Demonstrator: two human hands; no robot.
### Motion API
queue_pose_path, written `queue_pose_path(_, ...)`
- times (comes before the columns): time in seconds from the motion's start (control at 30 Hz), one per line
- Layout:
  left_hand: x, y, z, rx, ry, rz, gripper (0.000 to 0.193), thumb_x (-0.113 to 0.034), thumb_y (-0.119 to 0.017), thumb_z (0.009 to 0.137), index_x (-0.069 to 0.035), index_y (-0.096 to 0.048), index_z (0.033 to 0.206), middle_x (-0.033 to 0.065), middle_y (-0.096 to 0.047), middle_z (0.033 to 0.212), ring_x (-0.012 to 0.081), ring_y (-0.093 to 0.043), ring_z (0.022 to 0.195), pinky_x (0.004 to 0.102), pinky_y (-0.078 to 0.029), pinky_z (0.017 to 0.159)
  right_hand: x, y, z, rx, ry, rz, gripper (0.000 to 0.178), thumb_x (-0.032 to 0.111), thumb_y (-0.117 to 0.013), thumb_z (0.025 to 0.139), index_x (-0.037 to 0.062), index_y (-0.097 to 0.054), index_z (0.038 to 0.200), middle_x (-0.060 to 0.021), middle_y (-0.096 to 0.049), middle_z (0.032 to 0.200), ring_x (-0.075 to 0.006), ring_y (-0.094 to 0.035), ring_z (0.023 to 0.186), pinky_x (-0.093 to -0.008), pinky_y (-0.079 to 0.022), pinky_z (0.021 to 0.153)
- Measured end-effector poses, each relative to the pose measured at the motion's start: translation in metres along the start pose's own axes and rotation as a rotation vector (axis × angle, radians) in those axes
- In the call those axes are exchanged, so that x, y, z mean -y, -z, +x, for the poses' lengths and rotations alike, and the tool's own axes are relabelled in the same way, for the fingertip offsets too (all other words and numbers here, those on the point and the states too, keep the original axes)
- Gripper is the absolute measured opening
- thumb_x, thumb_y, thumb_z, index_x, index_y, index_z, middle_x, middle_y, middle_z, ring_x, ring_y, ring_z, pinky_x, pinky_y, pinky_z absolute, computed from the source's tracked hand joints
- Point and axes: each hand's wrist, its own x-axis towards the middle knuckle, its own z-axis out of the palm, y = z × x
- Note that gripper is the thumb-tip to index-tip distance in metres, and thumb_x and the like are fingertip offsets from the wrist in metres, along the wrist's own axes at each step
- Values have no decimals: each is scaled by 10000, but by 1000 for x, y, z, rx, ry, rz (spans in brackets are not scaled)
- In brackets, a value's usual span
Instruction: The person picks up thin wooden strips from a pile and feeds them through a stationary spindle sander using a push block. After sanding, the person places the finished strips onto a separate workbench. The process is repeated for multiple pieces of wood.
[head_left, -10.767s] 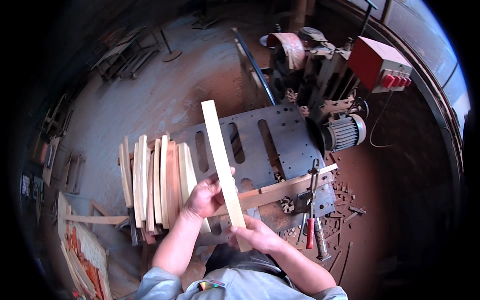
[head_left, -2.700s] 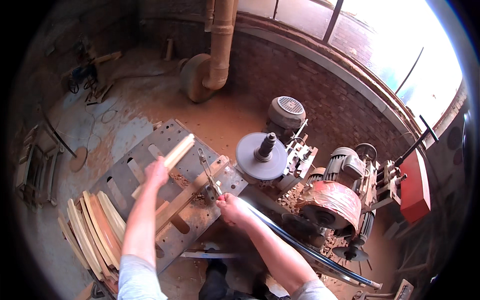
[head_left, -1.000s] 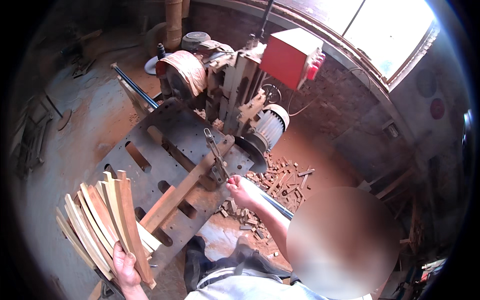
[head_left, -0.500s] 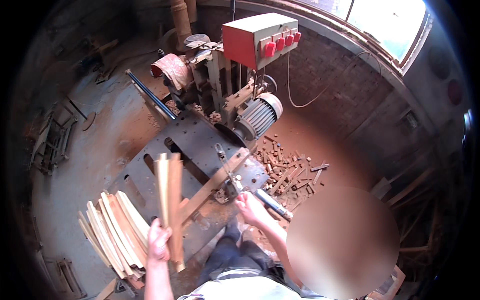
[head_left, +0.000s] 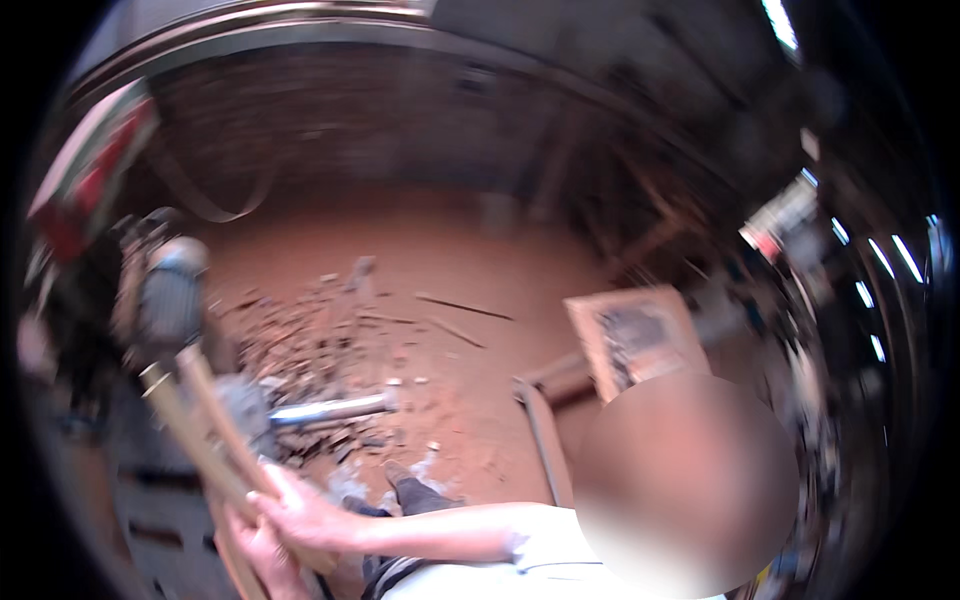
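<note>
Several long, pale wooden strips (head_left: pixel 195 435) slant up and left from my hands, blurred by motion. My left hand (head_left: pixel 268 555) is closed round them low down. Just above it, my right hand (head_left: pixel 305 512) lies across the same strips with its fingers curled onto them. Behind the strips is the machine's grey metal table (head_left: pixel 130 500), with dark slots in it. A wooden bar (head_left: pixel 215 405) runs close beside the strips; whether it is held or part of the machine I cannot tell. Past its far end sits a ribbed motor (head_left: pixel 172 295).
A shiny steel roller (head_left: pixel 335 408) juts from the machine toward the right. Wood offcuts (head_left: pixel 300 340) litter the reddish floor beyond. At the right stands a wooden frame (head_left: pixel 585 315) with a dark panel. A red switch box (head_left: pixel 95 170) hangs at upper left.
My view has swung right, so the machine now sits at the left. My right hand has left the metal fitting by the roller and come to the strips in my left hand.
</note>
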Motion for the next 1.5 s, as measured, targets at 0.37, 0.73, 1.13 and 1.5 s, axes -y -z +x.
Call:
queue_pose_path(0.37, -9, -88, 16, 171, 55, 268, 342, -84, -636, 936, 6, -543, 1253, 125, -611, 1008, 217, -595, 857, 352, -513, 734, 51, 329, -124, -926, -58, 228, 254, 248, -617, 992, 9, -533, 1006, -135, -669, 886, -219, -689, 792, -334, -621, 680)
queue_pose_path(0.73, -5, -222, -7, 59, 135, 403, 403, -85, -624, 937, -12, -517, 1319, 133, -598, 1030, 224, -599, 838, 357, -521, 683, 42, 738, -379, -1652, -861, -685, 302, 227, -686, 913, -25, -708, 1077, -226, -684, 1181, -375, -690, 1050, -437, -565, 925)
queue_pose_path(1.13, -4, -245, -20, -15, 205, 351, 458, -133, -648, 935, -20, -512, 1357, 162, -630, 1064, 237, -626, 888, 339, -529, 729, 48, 776, -380, -1350, -1349, -1074, 386, 268, -480, 1010, 1, -618, 1253, -216, -678, 1244, -332, -645, 1200, -475, -528, 978)
queue_pose_path(1.5, 11, -252, -32, 7, 268, 123, 509, -176, -671, 932, -28, -507, 1392, 190, -660, 1096, 250, -652, 934, 323, -537, 772, 98, 512, -179, -219, 144, -1069, 293, 243, -694, 876, 47, -729, 1092, -176, -672, 1254, -317, -650, 1129, -405, -526, 986)
